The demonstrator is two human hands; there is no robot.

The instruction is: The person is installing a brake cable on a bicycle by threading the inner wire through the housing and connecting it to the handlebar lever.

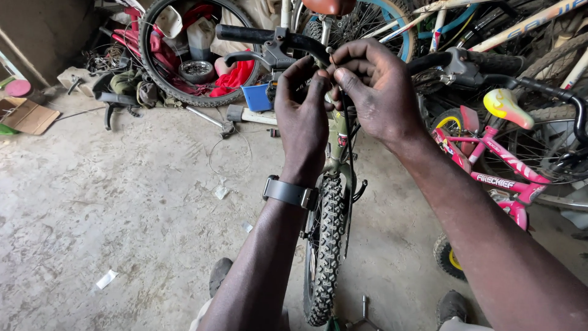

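Note:
A small olive-green bicycle stands in front of me, its knobby front tyre pointing toward my feet. Its black handlebar carries a brake lever on the left side. My left hand, with a grey watch on the wrist, and my right hand meet just above the stem. Their fingertips pinch a thin black cable that hangs down along the fork.
A pink child's bicycle stands at the right. More bicycles lean behind it. A loose wheel, red cloth, a blue box and tools lie at the back. A wire loop and paper scraps lie on the concrete floor.

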